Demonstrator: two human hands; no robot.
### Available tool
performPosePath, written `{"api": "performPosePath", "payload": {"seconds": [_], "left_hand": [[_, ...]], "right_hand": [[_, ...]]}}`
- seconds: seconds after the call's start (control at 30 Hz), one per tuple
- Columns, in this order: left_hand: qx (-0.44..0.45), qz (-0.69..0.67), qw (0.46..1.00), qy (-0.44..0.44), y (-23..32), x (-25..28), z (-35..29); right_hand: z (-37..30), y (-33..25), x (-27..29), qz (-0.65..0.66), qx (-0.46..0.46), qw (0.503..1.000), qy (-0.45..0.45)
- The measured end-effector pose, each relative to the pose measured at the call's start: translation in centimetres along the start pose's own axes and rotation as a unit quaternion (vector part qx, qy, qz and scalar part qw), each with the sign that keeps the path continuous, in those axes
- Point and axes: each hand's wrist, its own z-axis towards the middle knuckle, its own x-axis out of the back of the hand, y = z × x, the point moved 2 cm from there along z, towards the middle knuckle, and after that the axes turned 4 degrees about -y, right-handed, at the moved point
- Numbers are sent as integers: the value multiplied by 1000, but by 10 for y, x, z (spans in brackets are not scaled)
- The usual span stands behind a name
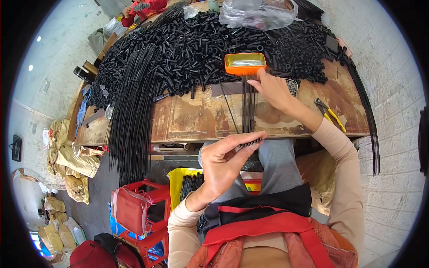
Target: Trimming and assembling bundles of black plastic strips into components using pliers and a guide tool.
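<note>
Since left hand [223,164] pinches black rods [249,106] in neat row, near ends probably line up easier. Rods reach over table [288,119] toward orange tin [245,71], likely parked close for right hand [276,92]; can't tell if that one's gripping anything. Hands apart.

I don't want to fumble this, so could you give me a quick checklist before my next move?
1. Left hand secure on the black rods: ok, their near ends are pinched in a row.
2. Rods all side by side: not ok, a single rod slants away on the left.
3. Orange tin open and stocked: ok, thin pale pieces lie inside.
4. Right hand near the tin: ok.
5. Right fingertips empty: cannot tell, anything thin would be too small to see.
6. Yellow-handled pliers on the table: ok.
</note>
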Motion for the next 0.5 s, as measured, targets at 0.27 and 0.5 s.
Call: {"api": "performPosePath", "payload": {"seconds": [0.27, 0.5], "left_hand": [[5, -13, 1000, -3, 0, -2, -1], [2, -47, 998, -50, -1, -3, 7]], "right_hand": [[-21, -59, -7, 67, 487, 871, 6], [71, 13, 4, 151, 202, 968, -23]]}}
